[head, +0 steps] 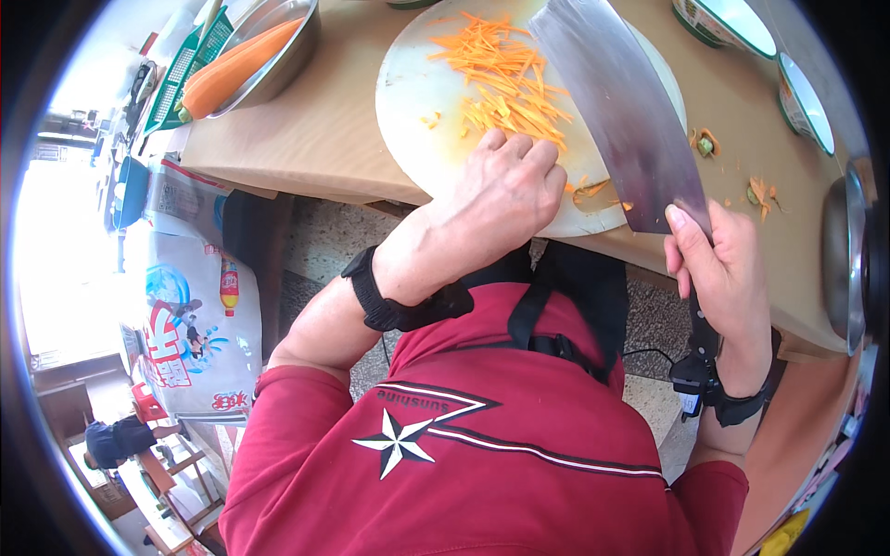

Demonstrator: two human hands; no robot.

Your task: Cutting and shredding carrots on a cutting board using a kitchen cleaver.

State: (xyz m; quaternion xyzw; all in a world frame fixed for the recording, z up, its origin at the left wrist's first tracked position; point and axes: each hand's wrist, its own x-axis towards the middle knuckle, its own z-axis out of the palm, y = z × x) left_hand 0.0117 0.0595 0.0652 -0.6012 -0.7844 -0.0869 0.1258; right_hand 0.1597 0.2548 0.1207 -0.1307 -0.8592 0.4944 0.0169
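Observation:
My right hand grips a broad steel cleaver by its dark handle, the thumb against the heel of the blade. The blade slants up and left over the right side of a round white cutting board. Across the board's upper middle lies a loose heap of carrot shreds. My left hand rests knuckles up at the near edge of this heap, its fingers curled under. Whether it pinches any shreds is hidden. A few stray carrot bits lie between that hand and the blade.
At upper left, whole carrots rest in a metal bowl, beside a green plastic basket. Carrot tops and scraps lie right of the board. Enamel-like bowls and a metal basin line the right side. Another person is far lower left.

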